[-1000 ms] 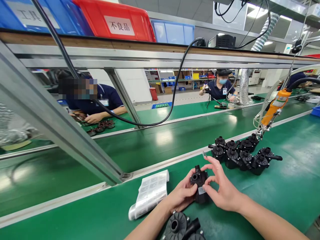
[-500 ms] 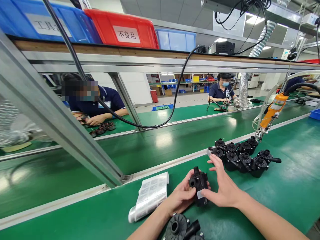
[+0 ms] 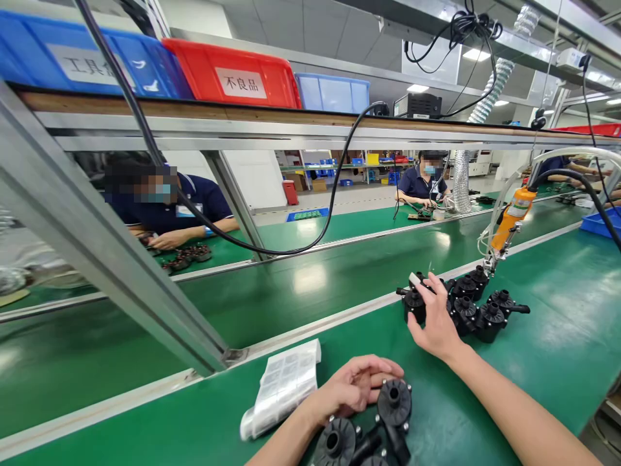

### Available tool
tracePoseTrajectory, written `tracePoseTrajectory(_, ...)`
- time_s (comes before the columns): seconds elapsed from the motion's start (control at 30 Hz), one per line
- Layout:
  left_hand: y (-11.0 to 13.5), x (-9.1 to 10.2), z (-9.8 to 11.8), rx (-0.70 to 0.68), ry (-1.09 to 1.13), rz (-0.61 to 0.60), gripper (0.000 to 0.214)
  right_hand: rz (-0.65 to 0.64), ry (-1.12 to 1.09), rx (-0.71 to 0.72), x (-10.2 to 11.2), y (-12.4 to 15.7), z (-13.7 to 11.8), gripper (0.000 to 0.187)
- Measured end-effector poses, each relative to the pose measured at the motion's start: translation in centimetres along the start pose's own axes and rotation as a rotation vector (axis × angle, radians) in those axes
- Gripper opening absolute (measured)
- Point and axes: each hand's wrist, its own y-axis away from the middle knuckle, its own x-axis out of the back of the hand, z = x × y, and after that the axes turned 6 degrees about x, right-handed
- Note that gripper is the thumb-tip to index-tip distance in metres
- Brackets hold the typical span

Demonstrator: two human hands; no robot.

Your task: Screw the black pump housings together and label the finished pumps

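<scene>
Put down 1 black pump (image 3: 394,402) near the front of the green desk (image 3: 533,349), left hand (image 3: 356,388) just beside it, grip loose and open. Moved right hand (image 3: 434,320) out to the pump bunch (image 3: 478,314), grip pinching a small white label (image 3: 414,279).

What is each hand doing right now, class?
Left hand: fingers draped on a black pump; grip cannot be told.
Right hand: pinching a white label.
</scene>
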Motion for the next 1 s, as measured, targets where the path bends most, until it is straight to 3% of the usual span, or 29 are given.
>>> tracePoseTrajectory(0.1,-0.4,0.1,-0.6,0.089,0.018,0.050,0.055,-0.065,0.105,0.012,-1.9,-0.3,0.6,0.099)
tracePoseTrajectory(0.2,-0.9,-0.1,-0.7,-0.044,0.010,0.325,0.045,-0.083,0.091,-0.013,-2.7,-0.5,0.6,0.101)
tracePoseTrajectory(0.3,-1.2,0.1,-0.4,-0.270,-0.108,0.602,0.063,-0.114,0.031,0.020,-2.2,-0.3,-0.2,0.102)
tracePoseTrajectory(0.4,-1.1,0.6,-0.3,-0.362,-0.224,0.715,0.091,-0.207,-0.146,0.162,-1.1,0.1,-1.3,0.103)
tracePoseTrajectory(0.5,-0.6,0.6,-0.1,-0.315,-0.273,0.653,0.116,-0.292,-0.271,0.251,0.0,0.7,-1.8,0.106)
tracePoseTrajectory(0.57,-0.2,0.2,0.1,-0.266,-0.315,0.560,0.124,-0.301,-0.238,0.196,0.5,1.0,-1.5,0.102)
tracePoseTrajectory(0.67,0.2,-0.6,0.7,-0.198,-0.387,0.483,0.120,-0.320,-0.256,0.051,0.6,1.3,-1.2,0.096)
tracePoseTrajectory(0.77,0.0,-0.9,0.9,-0.165,-0.398,0.496,0.110,-0.313,-0.425,-0.132,0.1,1.6,-2.0,0.090)
tracePoseTrajectory(0.9,-0.3,-0.6,0.5,-0.199,-0.189,0.518,0.090,-0.134,-0.668,-0.509,-0.4,1.5,-3.7,0.068)
tracePoseTrajectory(1.0,-0.3,-0.4,0.4,-0.160,-0.029,0.511,0.081,-0.145,-0.860,-0.642,-0.3,1.2,-4.5,0.068)
